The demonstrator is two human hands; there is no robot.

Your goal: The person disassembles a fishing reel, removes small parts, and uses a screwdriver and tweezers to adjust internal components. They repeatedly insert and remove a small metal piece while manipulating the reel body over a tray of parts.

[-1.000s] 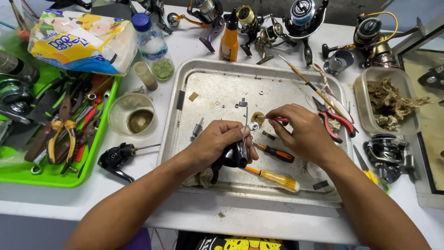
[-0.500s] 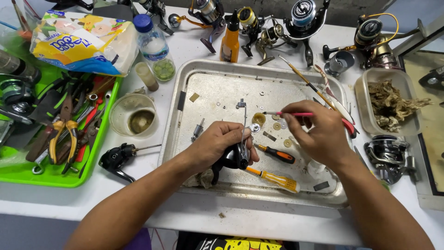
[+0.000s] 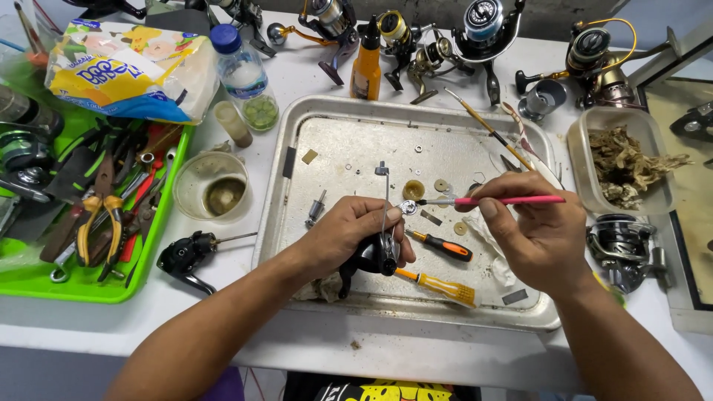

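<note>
My left hand is closed around a black reel body, thumb and fingers clamped so its thin metal shaft stands up out of my fist. My right hand pinches a slim pink-handled brush between thumb and forefinger, held level, its tip touching a small silvery part at the top of my left fingers. All of this sits over the dull, scratched metal tray in front of me. As I judge it, the job is mid-way: the reel is stripped down, with brass-coloured washers and small rings lying loose on the tray floor, so cleaning is under way and reassembly has not begun. Just below my hands lie two screwdrivers, one with a black and orange handle, one yellow, beside a crumpled, stained rag. Further out, a green plastic tray holds pliers and tools, a cloudy plastic cup holds dark liquid, and several glossy assembled reels line the far edge of the white table.
</note>
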